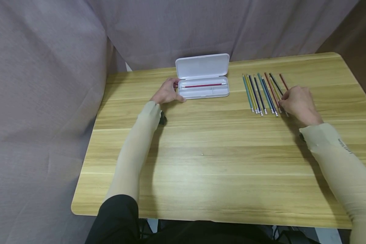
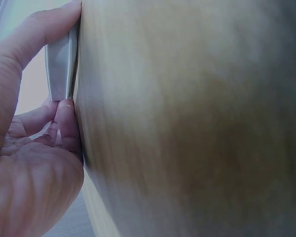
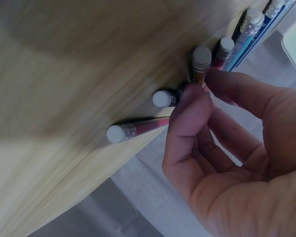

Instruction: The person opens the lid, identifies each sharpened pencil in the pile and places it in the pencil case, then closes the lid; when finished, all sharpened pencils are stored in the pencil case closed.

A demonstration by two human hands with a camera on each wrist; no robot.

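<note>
A white, rounded-corner plastic pencil case (image 1: 203, 87) lies open toward the back of the light wooden table (image 1: 201, 156), its lid (image 1: 202, 66) tipped up behind the tray. 1 red pencil (image 1: 203, 85) lies lengthwise in the tray. The left hand (image 1: 167, 92) rests at the case's left end; the wrist view shows the thumb (image 2: 37, 34) and a fingertip (image 2: 66, 118) pressed against the case's short end wall (image 2: 61, 64), lightly pinching it, the remaining fingers loosely curled.

Further right, well apart from the case, a row of thin coloured pencils (image 1: 263, 93) with white eraser tips lies side by side on the table: blue, yellow, teal, red and dark ones. About 11 show, though the right hand (image 1: 297, 103) covers some ends, so the exact count is uncertain. That hand sits at the row's right near end, thumb (image 3: 187, 118) and forefinger (image 3: 237, 91) pinching 1 orange-brown pencil (image 3: 200, 66) just below its eraser, the other fingers curled in.
</note>
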